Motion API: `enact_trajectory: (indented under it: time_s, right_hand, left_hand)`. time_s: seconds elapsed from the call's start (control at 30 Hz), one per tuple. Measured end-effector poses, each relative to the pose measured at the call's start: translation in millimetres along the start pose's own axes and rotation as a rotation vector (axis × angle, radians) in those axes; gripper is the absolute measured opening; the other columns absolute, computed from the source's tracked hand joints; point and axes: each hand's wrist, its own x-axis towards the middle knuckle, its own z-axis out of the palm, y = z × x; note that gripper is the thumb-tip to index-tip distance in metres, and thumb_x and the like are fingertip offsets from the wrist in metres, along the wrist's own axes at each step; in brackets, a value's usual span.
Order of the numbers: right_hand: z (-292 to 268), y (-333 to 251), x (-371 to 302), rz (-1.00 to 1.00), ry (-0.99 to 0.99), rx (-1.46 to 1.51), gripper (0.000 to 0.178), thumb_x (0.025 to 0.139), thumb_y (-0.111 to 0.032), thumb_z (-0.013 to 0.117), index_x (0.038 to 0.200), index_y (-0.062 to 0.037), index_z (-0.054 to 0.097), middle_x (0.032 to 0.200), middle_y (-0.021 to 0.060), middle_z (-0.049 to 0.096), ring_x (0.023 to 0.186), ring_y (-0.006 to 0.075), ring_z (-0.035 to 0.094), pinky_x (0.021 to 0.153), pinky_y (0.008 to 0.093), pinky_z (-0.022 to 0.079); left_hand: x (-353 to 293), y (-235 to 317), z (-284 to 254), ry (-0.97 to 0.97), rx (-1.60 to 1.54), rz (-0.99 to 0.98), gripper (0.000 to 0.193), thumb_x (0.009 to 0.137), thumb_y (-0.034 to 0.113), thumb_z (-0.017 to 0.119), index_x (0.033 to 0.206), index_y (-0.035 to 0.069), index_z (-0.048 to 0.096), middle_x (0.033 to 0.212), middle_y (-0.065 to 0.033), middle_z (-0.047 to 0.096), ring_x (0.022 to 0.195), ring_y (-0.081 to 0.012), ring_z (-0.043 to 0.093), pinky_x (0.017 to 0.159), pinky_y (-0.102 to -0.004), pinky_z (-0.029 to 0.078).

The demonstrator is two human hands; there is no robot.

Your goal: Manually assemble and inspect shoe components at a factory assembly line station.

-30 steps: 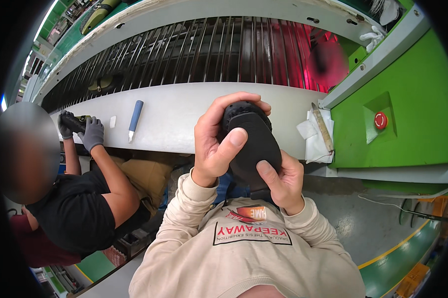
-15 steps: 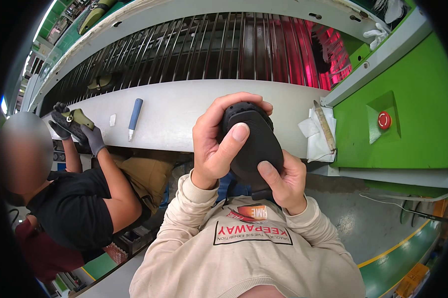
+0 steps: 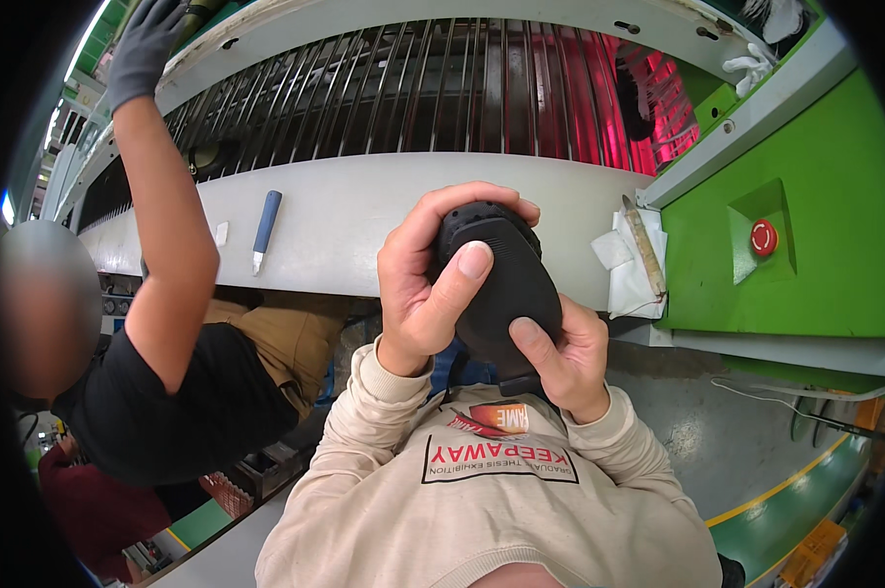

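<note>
A black clog [image 3: 506,294] is held up in front of my chest, over the near edge of the white worktop. My left hand [image 3: 442,269] wraps the far end, its thumb pressed on the ridged part of the surface and its fingers curled around the holed rim. My right hand [image 3: 570,358] grips the lower right side, thumb lying on the smooth face. Most of the fingers of my right hand are hidden behind the clog.
On the worktop [image 3: 335,225] lie a blue-handled knife [image 3: 267,230] and, at the right, a worn stick-like tool [image 3: 643,250] on white paper. Metal rollers [image 3: 413,93] run behind. A green machine panel [image 3: 825,235] with a red button stands right. A co-worker [image 3: 197,382] sits close at left.
My hands and the black clog stay almost still. The co-worker's gloved hand has risen from an olive clog above the worktop to the shelf at the upper left.
</note>
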Motion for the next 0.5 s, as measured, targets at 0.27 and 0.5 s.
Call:
enact_trajectory:
  time_s: [0.27, 0.5]
  right_hand:
    - [-8.5, -5.0, 2.1, 0.029, -0.039, -0.100, 0.025, 0.109, -0.019, 0.077, 0.115, 0.0046, 0.074, 0.093, 0.0040, 0.074, 0.080, 0.0095, 0.065, 0.071, 0.0259, 0.051]
    - [-6.6, -46.8, 22.5, -0.133, 0.082, -0.305, 0.024, 0.108, -0.022, 0.078, 0.099, -0.0008, 0.071, 0.080, 0.0068, 0.074, 0.072, 0.0115, 0.070, 0.064, 0.0286, 0.053]
  left_hand:
    - [-3.0, 7.1, 2.4, 0.022, -0.030, -0.037, 0.041, 0.107, 0.022, 0.060, 0.135, -0.008, 0.067, 0.123, -0.0223, 0.079, 0.106, -0.0268, 0.078, 0.096, -0.0397, 0.063]
    - [-18.0, 18.4, 15.7, -0.051, 0.158, 0.027, 0.044, 0.106, 0.024, 0.060, 0.133, -0.009, 0.068, 0.123, -0.0248, 0.078, 0.108, -0.0304, 0.077, 0.098, -0.0419, 0.061]
